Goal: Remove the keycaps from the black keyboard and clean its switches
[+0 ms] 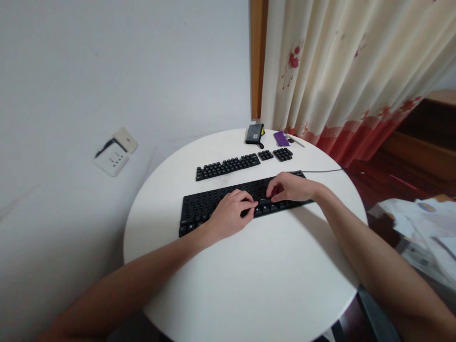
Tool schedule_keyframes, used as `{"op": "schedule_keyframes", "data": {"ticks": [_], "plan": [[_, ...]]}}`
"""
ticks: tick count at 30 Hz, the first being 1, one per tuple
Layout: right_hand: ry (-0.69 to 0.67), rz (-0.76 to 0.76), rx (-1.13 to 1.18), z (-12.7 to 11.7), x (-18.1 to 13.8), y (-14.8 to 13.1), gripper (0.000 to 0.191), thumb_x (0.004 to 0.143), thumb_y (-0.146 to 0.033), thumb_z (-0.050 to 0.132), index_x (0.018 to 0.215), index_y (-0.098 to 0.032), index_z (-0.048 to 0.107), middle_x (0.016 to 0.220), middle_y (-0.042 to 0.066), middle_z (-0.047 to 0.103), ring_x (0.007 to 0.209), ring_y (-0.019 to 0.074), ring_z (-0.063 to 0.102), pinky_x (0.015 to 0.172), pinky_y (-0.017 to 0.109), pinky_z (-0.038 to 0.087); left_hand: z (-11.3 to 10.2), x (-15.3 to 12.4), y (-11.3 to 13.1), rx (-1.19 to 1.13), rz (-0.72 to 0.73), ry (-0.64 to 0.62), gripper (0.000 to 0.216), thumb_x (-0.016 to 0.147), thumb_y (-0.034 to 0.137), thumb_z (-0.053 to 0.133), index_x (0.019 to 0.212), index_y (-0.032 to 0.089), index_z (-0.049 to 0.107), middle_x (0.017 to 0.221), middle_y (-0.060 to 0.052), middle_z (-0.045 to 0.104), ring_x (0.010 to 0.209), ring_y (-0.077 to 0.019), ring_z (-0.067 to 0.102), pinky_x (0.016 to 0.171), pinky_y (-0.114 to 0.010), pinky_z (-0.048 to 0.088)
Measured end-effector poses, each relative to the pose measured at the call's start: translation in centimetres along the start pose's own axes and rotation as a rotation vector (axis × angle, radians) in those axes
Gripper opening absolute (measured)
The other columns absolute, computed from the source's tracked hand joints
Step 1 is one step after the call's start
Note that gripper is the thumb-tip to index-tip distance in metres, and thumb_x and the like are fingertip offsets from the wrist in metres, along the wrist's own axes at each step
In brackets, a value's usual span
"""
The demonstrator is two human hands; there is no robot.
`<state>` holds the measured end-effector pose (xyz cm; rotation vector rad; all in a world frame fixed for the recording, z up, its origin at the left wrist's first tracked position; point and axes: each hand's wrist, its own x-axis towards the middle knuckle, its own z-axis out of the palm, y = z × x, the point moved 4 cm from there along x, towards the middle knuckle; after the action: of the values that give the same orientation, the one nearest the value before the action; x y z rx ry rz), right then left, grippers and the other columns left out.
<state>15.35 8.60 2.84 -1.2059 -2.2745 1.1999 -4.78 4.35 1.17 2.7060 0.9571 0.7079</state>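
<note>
A black keyboard (203, 209) lies across the middle of a round white table (256, 280). My left hand (230, 213) rests on its centre with the fingers curled and the thumb and forefinger pinched together at a key. What they pinch is too small to tell. My right hand (294, 186) sits on the keyboard's right part, fingers bent inward with the tips close to my left hand. Behind the keyboard, rows of loose black keycaps (228, 166) are laid out in keyboard order, with two smaller keycap blocks (282, 154) to their right.
A small dark case (254, 133), a purple card (281, 138) and a thin stick lie at the table's far edge. The keyboard's cable (322, 170) runs off to the right. Wall with a socket (111, 160) on the left, a curtain (338, 80) behind, papers at right.
</note>
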Motion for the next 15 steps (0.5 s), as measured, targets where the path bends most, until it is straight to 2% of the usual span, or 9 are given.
{"op": "schedule_keyframes", "data": {"ticks": [7, 15], "plan": [[-0.009, -0.013, -0.06, 0.13, 0.17, 0.34, 0.016, 0.072, -0.02, 0.067, 0.085, -0.018, 0.076, 0.069, 0.001, 0.07, 0.064, 0.0144, 0.061, 0.058, 0.022, 0.045, 0.06, -0.13, 0.12, -0.024, 0.009, 0.027, 0.024, 0.092, 0.02, 0.054, 0.106, 0.023, 0.073, 0.106, -0.006, 0.066, 0.098, -0.021, 0.057, 0.091, -0.04, 0.05], [0.024, -0.059, -0.125, 0.33, 0.01, -0.56, 0.019, 0.068, -0.013, 0.066, 0.083, -0.019, 0.076, 0.07, 0.0, 0.069, 0.063, 0.0144, 0.06, 0.057, 0.022, 0.044, 0.11, -0.01, 0.14, -0.039, 0.01, 0.034, 0.024, 0.091, 0.018, 0.054, 0.105, 0.022, 0.073, 0.105, -0.006, 0.066, 0.099, -0.0209, 0.058, 0.092, -0.041, 0.05]]}}
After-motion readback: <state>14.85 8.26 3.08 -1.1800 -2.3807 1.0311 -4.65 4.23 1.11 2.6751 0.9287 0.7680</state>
